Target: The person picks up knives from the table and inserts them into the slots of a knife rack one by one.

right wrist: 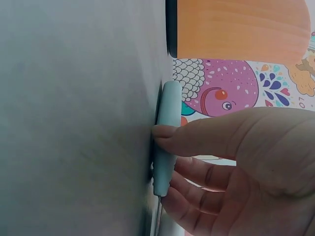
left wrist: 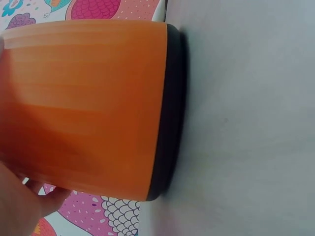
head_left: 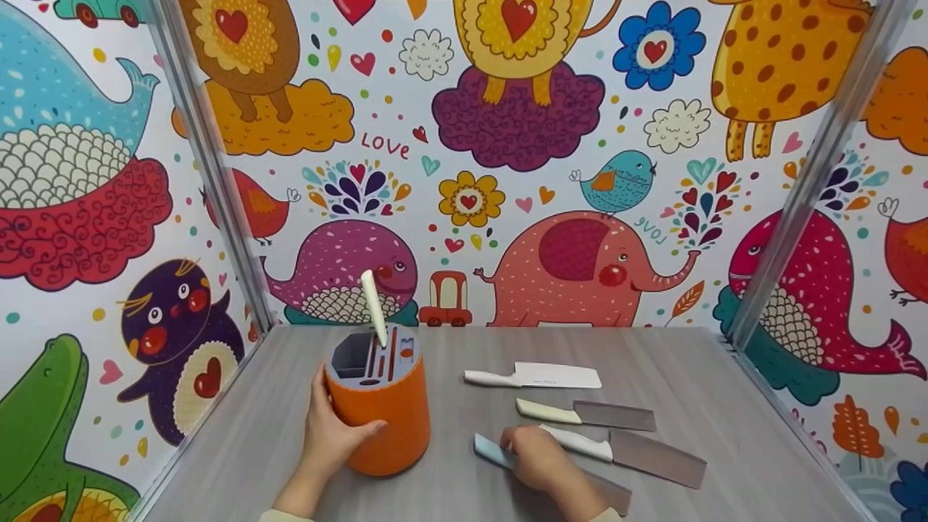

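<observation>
An orange knife block [head_left: 391, 428] with a grey slotted top stands upright on the table, and my left hand [head_left: 330, 431] grips its side, thumb across the front. One cream-handled piece [head_left: 373, 308] sticks up out of a slot, leaning; its lower part is hidden inside. To the right, my right hand [head_left: 544, 464] pinches the light blue handle of a knife [right wrist: 170, 105] between thumb and fingers. That knife lies low along the table, its blade running under the hand toward the front right.
Beyond my right hand lie a white-handled knife with a broad dark blade [head_left: 656, 458], a cream-handled knife [head_left: 616, 415] and a white cleaver [head_left: 558, 375], handles pointing left. Patterned panels with metal posts [head_left: 217, 167] border the grey table [head_left: 449, 500] at the back and sides.
</observation>
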### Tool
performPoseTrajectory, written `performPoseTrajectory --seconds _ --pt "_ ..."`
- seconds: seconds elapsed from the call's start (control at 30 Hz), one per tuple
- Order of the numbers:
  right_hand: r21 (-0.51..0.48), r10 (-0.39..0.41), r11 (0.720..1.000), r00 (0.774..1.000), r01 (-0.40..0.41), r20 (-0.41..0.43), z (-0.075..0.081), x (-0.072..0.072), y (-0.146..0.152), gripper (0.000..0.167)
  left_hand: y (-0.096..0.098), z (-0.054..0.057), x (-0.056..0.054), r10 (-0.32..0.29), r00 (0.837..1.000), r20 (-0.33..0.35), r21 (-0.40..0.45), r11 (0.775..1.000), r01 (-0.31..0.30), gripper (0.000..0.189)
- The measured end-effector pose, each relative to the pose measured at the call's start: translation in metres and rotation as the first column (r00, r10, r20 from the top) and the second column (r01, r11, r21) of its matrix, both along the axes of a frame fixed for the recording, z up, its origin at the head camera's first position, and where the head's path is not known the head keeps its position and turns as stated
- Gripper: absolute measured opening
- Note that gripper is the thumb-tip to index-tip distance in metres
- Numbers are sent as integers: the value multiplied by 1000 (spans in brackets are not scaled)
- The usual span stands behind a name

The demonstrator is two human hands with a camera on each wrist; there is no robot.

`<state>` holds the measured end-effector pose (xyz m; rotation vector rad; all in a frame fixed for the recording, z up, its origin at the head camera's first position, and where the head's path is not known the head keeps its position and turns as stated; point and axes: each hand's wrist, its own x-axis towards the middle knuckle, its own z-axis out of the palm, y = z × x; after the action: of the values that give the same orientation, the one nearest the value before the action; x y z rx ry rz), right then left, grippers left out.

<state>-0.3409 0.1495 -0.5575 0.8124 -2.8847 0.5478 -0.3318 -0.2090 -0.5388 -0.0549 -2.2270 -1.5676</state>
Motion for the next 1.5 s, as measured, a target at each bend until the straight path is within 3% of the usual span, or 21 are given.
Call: performPoseTrajectory --seconds 0.27,0.47,0.63,0.77,1.0,1.27,1.33,1.4,1.5 --pt "-28 17 1000 997 -15 74 12 0 3 38 1 0 1 -3 1000 9 1 1000 3 137" --pt "-197 37 980 994 -16 103 35 3 3 43 0 2 1 -4 1000 18 3 1000 4 136" --pt "-347 47 938 988 6 144 53 8 3 42 -1 3 1 -2 1000 24 -4 1000 2 137" --pt "-462 64 887 985 16 157 66 13 5 39 -3 2 1 4 1000 14 -13 1000 -4 137" --pt "-609 79 793 991 3 108 85 25 9 40 -3 1 2 14 1000 -9 -13 1000 -14 135" --pt "-798 34 600 995 52 90 88 31 6 40 -2 1 1 10 1000 8 6 1000 -10 135" --pt "-825 38 563 996 50 87 88 31 5 41 -1 1 1 14 1000 4 0 1000 -14 135" --pt "-843 38 536 996 50 84 88 31 5 41 -1 1 2 18 1000 -5 -8 1000 -18 136" --pt "-854 31 518 996 58 86 88 32 4 41 0 2 4 35 999 -38 -27 999 -36 135"
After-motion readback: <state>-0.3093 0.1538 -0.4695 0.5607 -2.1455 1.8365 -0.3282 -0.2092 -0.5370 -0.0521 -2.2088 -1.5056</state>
